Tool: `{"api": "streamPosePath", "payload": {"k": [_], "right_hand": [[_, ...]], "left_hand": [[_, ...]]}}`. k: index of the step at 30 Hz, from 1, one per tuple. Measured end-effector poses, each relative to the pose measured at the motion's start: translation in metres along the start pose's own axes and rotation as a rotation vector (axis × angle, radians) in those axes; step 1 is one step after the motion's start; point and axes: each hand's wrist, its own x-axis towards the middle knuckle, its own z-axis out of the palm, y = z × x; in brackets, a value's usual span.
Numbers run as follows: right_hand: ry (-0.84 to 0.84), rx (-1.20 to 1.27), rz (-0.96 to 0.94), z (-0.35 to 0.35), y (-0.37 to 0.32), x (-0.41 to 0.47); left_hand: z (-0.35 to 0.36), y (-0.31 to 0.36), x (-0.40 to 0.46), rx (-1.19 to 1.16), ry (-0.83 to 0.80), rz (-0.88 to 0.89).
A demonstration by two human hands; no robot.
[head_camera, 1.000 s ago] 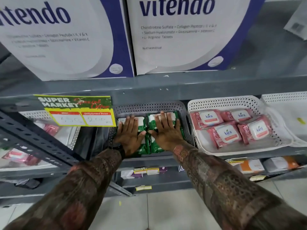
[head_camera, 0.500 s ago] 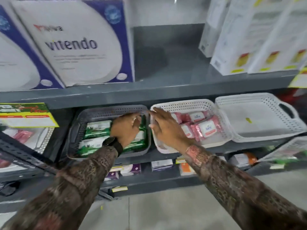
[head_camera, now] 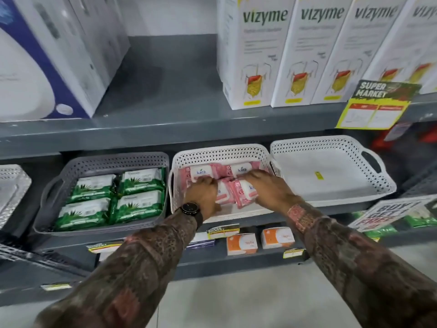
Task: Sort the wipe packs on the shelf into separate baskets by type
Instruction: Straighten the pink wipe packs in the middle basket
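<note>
Four green wipe packs (head_camera: 139, 178) lie in a grey basket (head_camera: 113, 159) on the middle shelf. To its right, a white basket (head_camera: 220, 150) holds several pink "kara" wipe packs (head_camera: 201, 171). Both my hands are inside this white basket. My left hand (head_camera: 203, 197), with a black watch on the wrist, rests with bent fingers on the front left pink pack. My right hand (head_camera: 269, 188) lies over the front right pink pack (head_camera: 243, 192), fingers spread. Neither pack is lifted. A second white basket (head_camera: 331, 144) further right holds only a small yellow tag.
Tall white "vizyme" boxes (head_camera: 260, 55) and a blue-and-white box (head_camera: 35, 67) stand on the upper shelf. A yellow price sign (head_camera: 373, 105) hangs from its edge. Orange boxes (head_camera: 241, 243) sit on the lower shelf. Another pale basket (head_camera: 11, 185) is at the far left.
Both hands left the green packs in the grey basket and moved right into the white basket, onto the pink packs. My view swung right as well.
</note>
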Motion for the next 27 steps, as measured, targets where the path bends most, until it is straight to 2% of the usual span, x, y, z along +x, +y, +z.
{"api": "streamPosePath", "payload": {"k": [5, 8, 13, 15, 18, 20, 22, 24, 27], "right_hand": [[-0.07, 0.165, 0.081, 0.004, 0.002, 0.004], [-0.148, 0.143, 0.076, 0.009, -0.003, 0.009], [-0.176, 0.121, 0.078, 0.018, -0.003, 0.015], [-0.167, 0.165, 0.073, 0.019, 0.002, 0.016], [-0.041, 0.332, 0.106, 0.015, 0.004, 0.029], [-0.046, 0.255, 0.063, 0.017, 0.0, 0.044], [-0.165, 0.105, 0.004, 0.029, -0.006, 0.055], [-0.221, 0.022, 0.02, 0.045, -0.006, 0.059], [-0.133, 0.013, 0.078, 0.063, -0.003, 0.06]], "left_hand": [[-0.003, -0.019, -0.003, -0.088, 0.055, -0.032], [-0.001, -0.038, -0.006, -0.078, 0.004, -0.035], [0.01, -0.047, -0.012, -0.046, -0.036, 0.012], [0.012, -0.05, -0.012, -0.066, 0.016, 0.029], [0.008, -0.047, 0.001, -0.282, 0.216, -0.048], [0.01, -0.038, 0.018, -0.307, 0.271, -0.067], [0.022, -0.029, 0.035, -0.188, 0.136, -0.079], [0.035, -0.025, 0.043, -0.167, 0.016, -0.125], [0.057, -0.028, 0.045, -0.167, 0.063, -0.123]]}}
